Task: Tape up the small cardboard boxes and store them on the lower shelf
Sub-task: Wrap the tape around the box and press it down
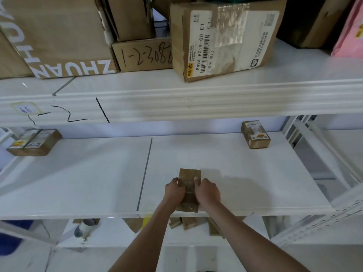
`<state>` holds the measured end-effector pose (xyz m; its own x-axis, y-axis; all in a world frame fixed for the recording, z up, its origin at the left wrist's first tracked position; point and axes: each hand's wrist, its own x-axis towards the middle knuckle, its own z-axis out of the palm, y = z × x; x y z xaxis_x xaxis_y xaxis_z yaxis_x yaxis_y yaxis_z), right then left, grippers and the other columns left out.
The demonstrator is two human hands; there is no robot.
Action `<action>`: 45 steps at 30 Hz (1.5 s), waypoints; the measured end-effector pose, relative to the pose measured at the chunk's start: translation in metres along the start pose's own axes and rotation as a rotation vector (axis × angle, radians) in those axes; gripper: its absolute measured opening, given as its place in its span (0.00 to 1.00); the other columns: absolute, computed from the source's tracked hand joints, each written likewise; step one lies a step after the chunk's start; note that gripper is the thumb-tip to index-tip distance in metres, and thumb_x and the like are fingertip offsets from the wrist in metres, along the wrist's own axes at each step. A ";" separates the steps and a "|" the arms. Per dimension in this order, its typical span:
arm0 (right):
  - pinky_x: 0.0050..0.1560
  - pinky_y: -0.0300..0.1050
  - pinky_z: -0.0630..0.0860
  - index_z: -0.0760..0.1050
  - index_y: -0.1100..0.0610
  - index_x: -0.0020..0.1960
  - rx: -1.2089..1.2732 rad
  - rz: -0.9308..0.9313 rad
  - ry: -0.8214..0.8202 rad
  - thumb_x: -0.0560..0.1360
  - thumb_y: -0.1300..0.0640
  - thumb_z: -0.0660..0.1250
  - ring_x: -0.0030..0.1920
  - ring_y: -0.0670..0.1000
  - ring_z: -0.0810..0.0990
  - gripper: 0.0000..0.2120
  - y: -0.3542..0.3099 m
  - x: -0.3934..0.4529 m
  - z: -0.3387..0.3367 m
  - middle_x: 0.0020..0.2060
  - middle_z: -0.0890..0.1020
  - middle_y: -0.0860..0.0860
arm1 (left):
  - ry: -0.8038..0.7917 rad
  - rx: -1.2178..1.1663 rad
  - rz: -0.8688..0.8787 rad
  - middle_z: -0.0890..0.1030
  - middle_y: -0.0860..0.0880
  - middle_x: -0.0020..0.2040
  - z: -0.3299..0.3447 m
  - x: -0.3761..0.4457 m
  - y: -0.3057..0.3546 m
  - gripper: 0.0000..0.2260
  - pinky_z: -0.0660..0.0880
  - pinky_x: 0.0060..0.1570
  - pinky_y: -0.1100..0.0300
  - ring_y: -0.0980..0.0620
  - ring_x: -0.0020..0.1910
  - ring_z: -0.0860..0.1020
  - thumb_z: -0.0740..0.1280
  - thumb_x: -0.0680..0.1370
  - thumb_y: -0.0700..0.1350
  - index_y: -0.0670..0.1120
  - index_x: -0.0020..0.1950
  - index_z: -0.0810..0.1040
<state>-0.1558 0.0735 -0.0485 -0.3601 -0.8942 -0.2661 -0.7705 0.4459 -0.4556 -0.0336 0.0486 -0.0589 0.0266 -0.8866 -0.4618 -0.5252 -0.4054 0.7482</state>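
Left hand (175, 190) and right hand (207, 192) are both gripping the small cardboard box (189, 176) by its sides, box resting on the white shelf (245, 183) near its front edge.

Matt brown cardboard box (189, 190) at lower centre, banded with glossy clear tape, lies on a smooth white shelf board (245, 173) with a faint sheen.

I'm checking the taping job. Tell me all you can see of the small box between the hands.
The small box is plain brown cardboard, oblong, lying flat near the front edge of the white shelf, long side pointing away from the person. A glossy clear tape strip crosses its top. The left hand and right hand grip its two long sides, fingers curled onto the top. No label shows.
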 end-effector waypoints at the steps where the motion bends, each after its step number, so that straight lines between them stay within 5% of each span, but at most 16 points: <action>1: 0.58 0.53 0.78 0.75 0.59 0.60 -0.022 -0.046 0.036 0.85 0.43 0.50 0.55 0.57 0.81 0.23 0.004 0.002 -0.003 0.55 0.82 0.57 | 0.018 0.019 -0.003 0.75 0.41 0.66 0.000 0.001 -0.003 0.20 0.76 0.63 0.47 0.41 0.61 0.76 0.57 0.82 0.42 0.46 0.74 0.69; 3: 0.60 0.52 0.76 0.73 0.57 0.63 -0.086 -0.144 0.047 0.84 0.48 0.57 0.58 0.56 0.77 0.16 0.018 0.009 -0.010 0.58 0.78 0.56 | 0.046 0.010 -0.033 0.73 0.41 0.67 0.002 0.002 -0.009 0.20 0.76 0.64 0.45 0.41 0.62 0.76 0.58 0.82 0.41 0.47 0.74 0.68; 6: 0.66 0.54 0.70 0.68 0.52 0.71 -0.230 -0.224 -0.123 0.80 0.49 0.66 0.66 0.59 0.70 0.22 0.051 0.015 -0.014 0.66 0.70 0.56 | 0.055 -0.046 -0.052 0.72 0.41 0.68 0.007 0.001 -0.012 0.20 0.76 0.64 0.46 0.42 0.60 0.76 0.59 0.82 0.41 0.47 0.75 0.67; 10: 0.60 0.48 0.71 0.74 0.52 0.65 -0.246 -0.274 -0.072 0.78 0.48 0.69 0.62 0.56 0.73 0.17 0.074 0.017 -0.008 0.61 0.74 0.53 | 0.076 -0.094 -0.048 0.71 0.41 0.68 0.013 0.001 -0.008 0.20 0.78 0.60 0.49 0.44 0.57 0.76 0.61 0.82 0.41 0.47 0.74 0.68; 19: 0.52 0.48 0.74 0.76 0.56 0.55 -0.102 -0.053 0.080 0.76 0.45 0.72 0.53 0.54 0.78 0.16 0.108 0.025 -0.022 0.52 0.79 0.53 | 0.060 -0.125 -0.063 0.72 0.41 0.68 0.021 0.001 -0.003 0.19 0.79 0.58 0.49 0.43 0.59 0.77 0.62 0.83 0.44 0.47 0.74 0.67; 26: 0.53 0.49 0.73 0.74 0.57 0.61 0.006 -0.038 0.102 0.76 0.43 0.72 0.57 0.58 0.78 0.23 0.111 0.020 -0.015 0.55 0.76 0.54 | 0.026 -0.123 -0.069 0.72 0.42 0.69 0.018 0.002 -0.003 0.20 0.78 0.59 0.50 0.43 0.62 0.76 0.62 0.84 0.48 0.47 0.75 0.67; 28: 0.57 0.51 0.75 0.72 0.59 0.66 0.053 -0.005 0.143 0.77 0.45 0.71 0.59 0.60 0.78 0.24 0.109 0.015 -0.016 0.59 0.76 0.57 | 0.026 -0.128 -0.051 0.75 0.43 0.67 0.015 0.001 -0.003 0.21 0.77 0.52 0.55 0.46 0.57 0.76 0.62 0.84 0.53 0.47 0.75 0.67; 30: 0.56 0.53 0.78 0.72 0.60 0.66 0.093 0.007 0.241 0.80 0.48 0.68 0.57 0.61 0.79 0.21 0.106 0.007 -0.015 0.59 0.77 0.59 | 0.109 -0.118 -0.007 0.80 0.47 0.58 0.006 -0.001 -0.006 0.19 0.73 0.46 0.59 0.50 0.50 0.78 0.63 0.83 0.54 0.46 0.72 0.71; 33: 0.40 0.48 0.76 0.73 0.62 0.54 0.218 -0.075 0.452 0.81 0.57 0.66 0.45 0.60 0.81 0.07 0.090 -0.015 -0.006 0.47 0.79 0.58 | 0.423 -0.128 0.009 0.77 0.54 0.38 -0.018 -0.008 -0.022 0.11 0.71 0.36 0.59 0.50 0.40 0.80 0.61 0.83 0.49 0.44 0.58 0.78; 37: 0.31 0.45 0.69 0.67 0.59 0.42 0.214 -0.258 0.503 0.78 0.63 0.68 0.33 0.53 0.73 0.11 0.053 -0.047 0.012 0.32 0.71 0.51 | 0.638 -0.249 -0.168 0.79 0.45 0.42 -0.057 -0.021 -0.062 0.11 0.68 0.44 0.53 0.38 0.49 0.79 0.61 0.81 0.49 0.41 0.49 0.73; 41: 0.28 0.42 0.62 0.62 0.53 0.35 0.185 -0.487 0.407 0.75 0.65 0.71 0.25 0.50 0.66 0.20 0.016 -0.070 0.035 0.24 0.66 0.48 | 0.534 -0.313 -0.369 0.76 0.38 0.51 -0.077 -0.026 -0.115 0.14 0.69 0.48 0.52 0.38 0.51 0.76 0.60 0.82 0.51 0.40 0.56 0.68; 45: 0.25 0.40 0.59 0.61 0.53 0.32 0.239 -0.556 0.258 0.79 0.58 0.67 0.23 0.46 0.62 0.21 -0.010 -0.082 0.056 0.22 0.65 0.46 | 0.107 -0.390 -0.345 0.81 0.40 0.53 -0.090 -0.032 -0.151 0.07 0.74 0.46 0.54 0.46 0.46 0.79 0.68 0.79 0.45 0.46 0.50 0.71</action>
<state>-0.0892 0.1444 -0.0695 -0.0799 -0.9617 0.2622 -0.7508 -0.1150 -0.6504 0.1214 0.1178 -0.1141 0.2392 -0.6969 -0.6761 -0.1160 -0.7119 0.6927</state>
